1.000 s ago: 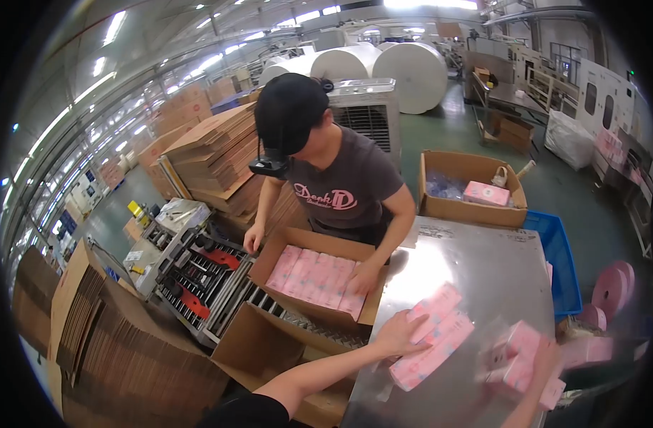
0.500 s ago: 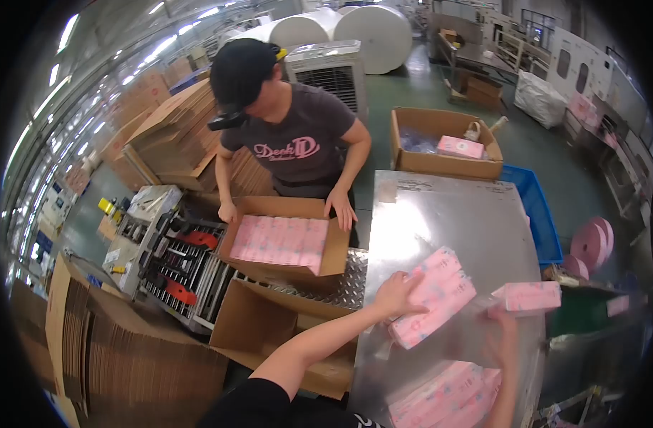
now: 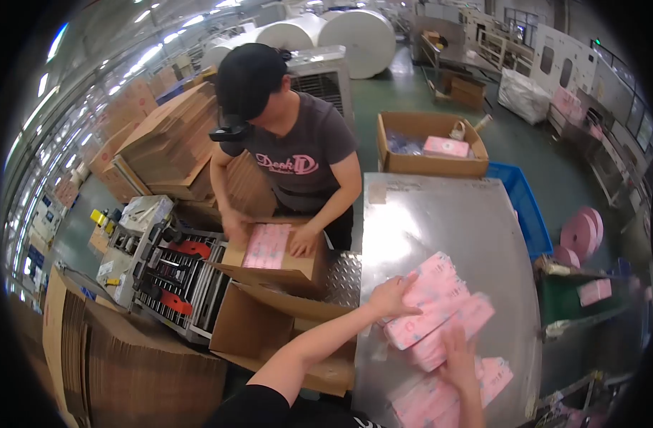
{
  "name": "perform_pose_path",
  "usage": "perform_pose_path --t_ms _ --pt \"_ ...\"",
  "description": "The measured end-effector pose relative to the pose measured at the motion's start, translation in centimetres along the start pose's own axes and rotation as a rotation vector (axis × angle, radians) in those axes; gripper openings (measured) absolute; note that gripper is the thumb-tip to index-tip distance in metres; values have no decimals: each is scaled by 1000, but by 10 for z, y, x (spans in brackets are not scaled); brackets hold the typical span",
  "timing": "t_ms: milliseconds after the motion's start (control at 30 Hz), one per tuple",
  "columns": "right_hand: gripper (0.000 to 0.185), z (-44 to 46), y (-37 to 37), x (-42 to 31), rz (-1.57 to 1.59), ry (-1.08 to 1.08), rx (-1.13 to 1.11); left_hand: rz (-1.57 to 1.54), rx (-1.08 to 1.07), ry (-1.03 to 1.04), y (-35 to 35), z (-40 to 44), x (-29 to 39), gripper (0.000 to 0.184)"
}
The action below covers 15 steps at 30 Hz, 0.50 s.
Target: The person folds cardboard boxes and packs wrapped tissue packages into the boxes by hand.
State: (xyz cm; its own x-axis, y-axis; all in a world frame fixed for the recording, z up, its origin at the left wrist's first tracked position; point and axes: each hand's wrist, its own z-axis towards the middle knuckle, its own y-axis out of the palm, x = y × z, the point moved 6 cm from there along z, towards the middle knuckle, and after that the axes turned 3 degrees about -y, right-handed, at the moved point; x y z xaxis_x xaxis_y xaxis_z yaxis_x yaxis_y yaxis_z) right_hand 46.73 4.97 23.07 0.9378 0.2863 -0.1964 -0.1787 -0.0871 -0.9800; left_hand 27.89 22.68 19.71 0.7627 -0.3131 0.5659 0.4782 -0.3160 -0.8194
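My left hand (image 3: pixel 392 298) grips the far-left side of a pink tissue pack (image 3: pixel 435 274), thumb across its top. Against that pack's right side lies another pink pack (image 3: pixel 476 312), tilted the same way. On the near side of this second pack is my right hand (image 3: pixel 460 360), its fingers stretched out and pressed to the wrapping. Closer to me, more pink packs (image 3: pixel 426 399) lie on the metal table (image 3: pixel 440 214), partly covered by my right hand and forearm. Left of the table stands an open cardboard box (image 3: pixel 255 321).
Across from me a co-worker (image 3: pixel 284 143) has both hands at a carton (image 3: pixel 291 282) with pink packs inside. Flat cardboard (image 3: pixel 148 378) is stacked at left beside a roller machine (image 3: pixel 177 278). A blue crate (image 3: pixel 526 214) and a green conveyor (image 3: pixel 569 303) border the table's right.
My right hand has brought a pink pack leftward from the table's right edge, against the pack under my left hand. The co-worker's hands moved inward and carton flaps now cover part of its packs.
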Motion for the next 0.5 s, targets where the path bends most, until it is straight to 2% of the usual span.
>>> perform_pose_path --t_ms 33,100,167,200,233,267,300,333,400,433,500 --pt "80 -25 -6 -5 6 24 -21 5 1 19 2 -7 1 103" --pt "84 -86 -15 24 263 642 298 -16 -40 31 3 -22 5 106" --pt "76 -165 -3 51 391 911 857 -6 -121 -7 3 -52 13 107" --pt "76 -192 9 61 389 902 859 16 -176 -41 3 -62 12 107" --pt "71 -229 41 80 913 1072 836 10 -164 -48 4 -74 10 107" --pt "66 -238 68 89 1494 1127 744 33 -201 -75 9 -89 4 109" --pt "61 -251 91 90 1994 1294 608 57 -237 -107 12 -103 -4 111" --pt "62 -240 103 86 2136 1323 477 53 -213 -125 9 -110 -14 111" --pt "63 -197 123 81 2184 1234 336 0 -469 -42 20 -116 -35 113" --pt "63 -167 130 77 2188 1182 289 2 -431 -65 40 -111 -61 113" --pt "64 -112 143 63 2192 1101 211 -834 -818 -251 110 -114 -104 110"
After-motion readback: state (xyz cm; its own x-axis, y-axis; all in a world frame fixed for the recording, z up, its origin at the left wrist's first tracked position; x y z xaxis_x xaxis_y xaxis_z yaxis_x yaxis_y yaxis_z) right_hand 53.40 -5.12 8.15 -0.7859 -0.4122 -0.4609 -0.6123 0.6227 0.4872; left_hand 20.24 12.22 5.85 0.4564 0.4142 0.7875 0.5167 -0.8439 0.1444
